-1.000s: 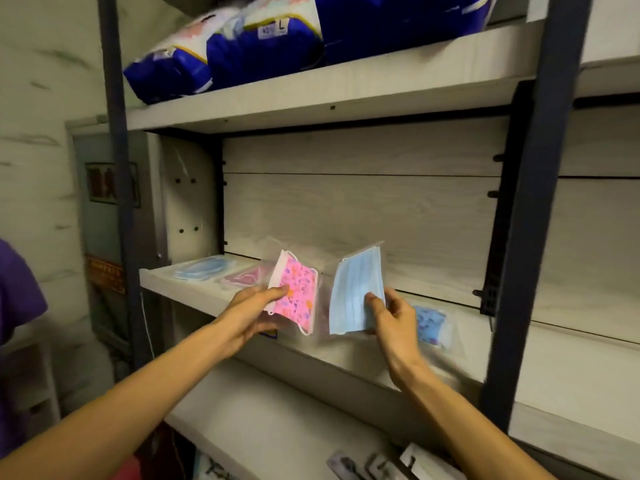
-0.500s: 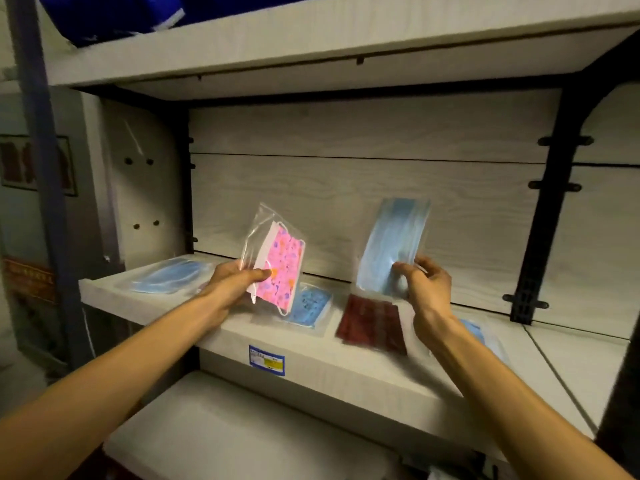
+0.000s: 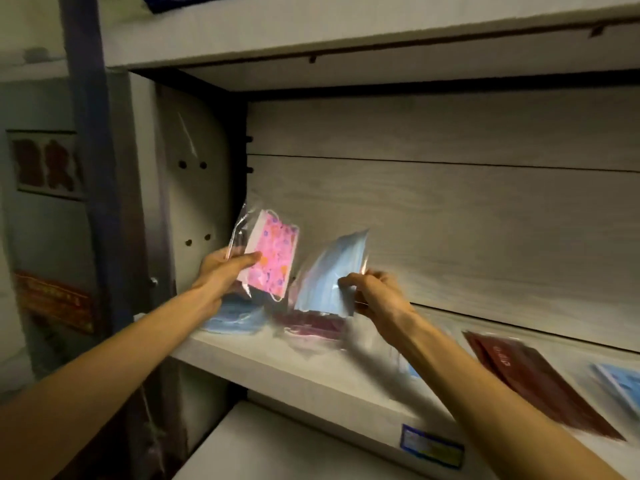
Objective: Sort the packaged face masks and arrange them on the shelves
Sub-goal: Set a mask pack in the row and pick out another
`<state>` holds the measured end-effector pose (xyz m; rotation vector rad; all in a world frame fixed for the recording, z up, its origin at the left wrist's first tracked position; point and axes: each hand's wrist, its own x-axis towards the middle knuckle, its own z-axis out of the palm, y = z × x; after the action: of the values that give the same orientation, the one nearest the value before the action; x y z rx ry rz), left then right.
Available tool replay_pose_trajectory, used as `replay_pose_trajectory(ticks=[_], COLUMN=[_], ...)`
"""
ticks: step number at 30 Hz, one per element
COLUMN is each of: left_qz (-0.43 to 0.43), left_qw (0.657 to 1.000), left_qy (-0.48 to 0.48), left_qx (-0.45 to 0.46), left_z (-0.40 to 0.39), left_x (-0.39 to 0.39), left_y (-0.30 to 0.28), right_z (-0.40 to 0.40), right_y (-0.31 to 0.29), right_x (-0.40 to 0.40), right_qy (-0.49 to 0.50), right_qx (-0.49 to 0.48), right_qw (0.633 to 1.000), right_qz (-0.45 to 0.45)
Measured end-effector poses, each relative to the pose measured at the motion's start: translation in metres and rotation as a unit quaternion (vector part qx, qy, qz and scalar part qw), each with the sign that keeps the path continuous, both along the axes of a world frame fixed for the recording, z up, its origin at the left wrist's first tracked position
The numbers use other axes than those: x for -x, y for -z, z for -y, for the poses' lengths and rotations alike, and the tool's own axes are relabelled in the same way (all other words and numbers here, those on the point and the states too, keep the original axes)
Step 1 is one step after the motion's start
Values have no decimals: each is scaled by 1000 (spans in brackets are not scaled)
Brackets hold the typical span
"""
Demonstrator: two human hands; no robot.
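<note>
My left hand point(image 3: 221, 271) holds a pink patterned mask in a clear packet point(image 3: 273, 258), upright above the left end of the middle shelf point(image 3: 311, 372). My right hand point(image 3: 374, 292) pinches a light blue packaged mask point(image 3: 329, 282) by its lower right corner, tilted, just right of the pink one. Below them on the shelf lie a light blue packet point(image 3: 235, 317) and a dark red packet point(image 3: 311, 325). Farther right rest another dark red packet point(image 3: 533, 379) and a blue packet point(image 3: 620, 382).
A dark metal upright point(image 3: 93, 161) stands at the left of the shelving. The upper shelf board point(image 3: 346, 32) hangs close overhead. A lower shelf point(image 3: 277, 448) juts out beneath, and a blue price label point(image 3: 431, 445) sits on the middle shelf's front edge.
My view has swung left along the shelf. Both hands moved toward its left end with their packets, and the blue packet came down and closer to the pink one.
</note>
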<state>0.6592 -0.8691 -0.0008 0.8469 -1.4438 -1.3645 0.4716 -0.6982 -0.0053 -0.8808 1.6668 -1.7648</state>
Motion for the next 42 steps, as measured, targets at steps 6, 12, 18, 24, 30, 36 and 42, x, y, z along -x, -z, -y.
replay_pose_trajectory(ticks=[6, 12, 18, 24, 30, 36, 42], left_qz=[-31, -59, -99, 8, 237, 423, 496], left_qw=[999, 997, 987, 970, 923, 818, 776], left_qy=[-33, -40, 113, 235, 222, 100, 84], left_qx=[-26, 2, -63, -54, 209, 376, 381], left_z=[71, 101, 101, 71, 46, 40, 34], left_x=[-38, -53, -33, 25, 74, 83, 82], left_y=[-6, -9, -3, 8, 23, 55, 44], right_z=[77, 118, 110, 73, 46, 55, 53], right_y=[8, 26, 34, 19, 25, 39, 45], right_x=[-44, -60, -45, 0, 27, 44, 37], right_qy=[-70, -59, 39, 3, 92, 114, 137], right_qx=[-58, -160, -248, -140, -120, -285, -315], right_qw=[996, 962, 866, 984, 981, 895, 859], right_qz=[-6, -213, -432, -106, -121, -322, -379])
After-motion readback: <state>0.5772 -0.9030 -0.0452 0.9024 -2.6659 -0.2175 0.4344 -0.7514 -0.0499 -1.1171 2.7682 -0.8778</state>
